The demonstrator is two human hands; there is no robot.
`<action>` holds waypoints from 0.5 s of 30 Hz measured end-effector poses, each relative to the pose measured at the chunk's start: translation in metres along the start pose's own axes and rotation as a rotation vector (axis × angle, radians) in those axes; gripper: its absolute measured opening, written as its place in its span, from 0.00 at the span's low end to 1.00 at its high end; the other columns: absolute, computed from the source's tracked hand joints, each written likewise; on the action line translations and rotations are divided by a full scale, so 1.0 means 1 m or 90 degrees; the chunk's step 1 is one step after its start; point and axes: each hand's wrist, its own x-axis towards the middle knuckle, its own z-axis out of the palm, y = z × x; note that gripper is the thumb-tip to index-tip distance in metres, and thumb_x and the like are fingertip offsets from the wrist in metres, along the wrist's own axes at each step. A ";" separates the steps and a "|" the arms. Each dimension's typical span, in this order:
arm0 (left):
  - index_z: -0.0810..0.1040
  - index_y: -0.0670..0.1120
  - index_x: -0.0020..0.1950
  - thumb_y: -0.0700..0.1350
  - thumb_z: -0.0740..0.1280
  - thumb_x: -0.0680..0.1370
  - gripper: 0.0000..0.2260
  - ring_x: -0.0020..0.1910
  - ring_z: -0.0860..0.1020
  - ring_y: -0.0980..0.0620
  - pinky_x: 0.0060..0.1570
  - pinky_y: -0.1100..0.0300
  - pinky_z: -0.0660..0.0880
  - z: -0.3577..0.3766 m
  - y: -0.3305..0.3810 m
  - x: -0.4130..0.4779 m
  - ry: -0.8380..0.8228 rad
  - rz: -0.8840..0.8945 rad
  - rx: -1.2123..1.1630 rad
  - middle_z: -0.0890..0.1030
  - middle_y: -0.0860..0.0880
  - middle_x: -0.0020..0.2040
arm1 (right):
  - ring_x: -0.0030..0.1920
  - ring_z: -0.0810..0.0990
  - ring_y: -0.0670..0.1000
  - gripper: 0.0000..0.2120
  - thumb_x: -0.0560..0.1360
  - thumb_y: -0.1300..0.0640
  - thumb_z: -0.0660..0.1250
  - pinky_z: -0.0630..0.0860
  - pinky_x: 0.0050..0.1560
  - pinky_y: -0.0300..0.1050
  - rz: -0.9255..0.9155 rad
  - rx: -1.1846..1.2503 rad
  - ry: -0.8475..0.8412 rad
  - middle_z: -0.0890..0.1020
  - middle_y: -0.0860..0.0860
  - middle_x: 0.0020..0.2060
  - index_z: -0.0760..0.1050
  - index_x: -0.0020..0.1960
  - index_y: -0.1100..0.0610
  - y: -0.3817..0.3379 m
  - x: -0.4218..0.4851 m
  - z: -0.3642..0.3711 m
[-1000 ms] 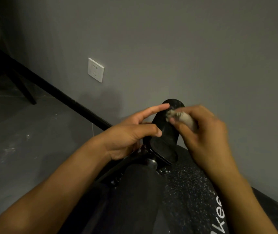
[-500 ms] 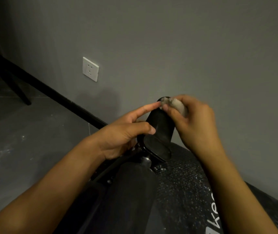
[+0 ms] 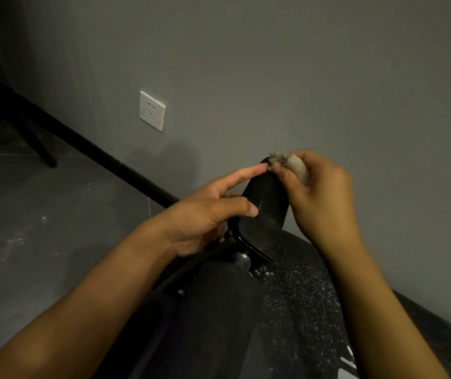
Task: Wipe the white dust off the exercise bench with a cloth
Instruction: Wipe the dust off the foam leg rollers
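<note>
Cloth (image 3: 297,168) — clenched in the right hand (image 3: 320,198) — scrubs the roller pad (image 3: 269,203) mid-frame; left hand (image 3: 205,217), thumb clamped, steadies it.

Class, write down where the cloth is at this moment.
Head view, right of centre: the cloth is bunched in the right hand, against the far end of the black pad, beside the forefinger of the left hand.

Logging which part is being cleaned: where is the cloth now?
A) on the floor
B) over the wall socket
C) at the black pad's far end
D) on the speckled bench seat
C: the right hand grips the cloth against the far end of the black pad that the left hand holds.
</note>
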 end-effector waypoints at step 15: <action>0.77 0.60 0.71 0.36 0.70 0.71 0.31 0.47 0.84 0.45 0.44 0.56 0.82 -0.001 0.000 0.001 0.015 0.002 -0.007 0.82 0.38 0.56 | 0.44 0.80 0.46 0.06 0.78 0.48 0.69 0.75 0.43 0.41 -0.012 0.016 -0.031 0.82 0.46 0.43 0.80 0.50 0.51 -0.004 -0.001 0.001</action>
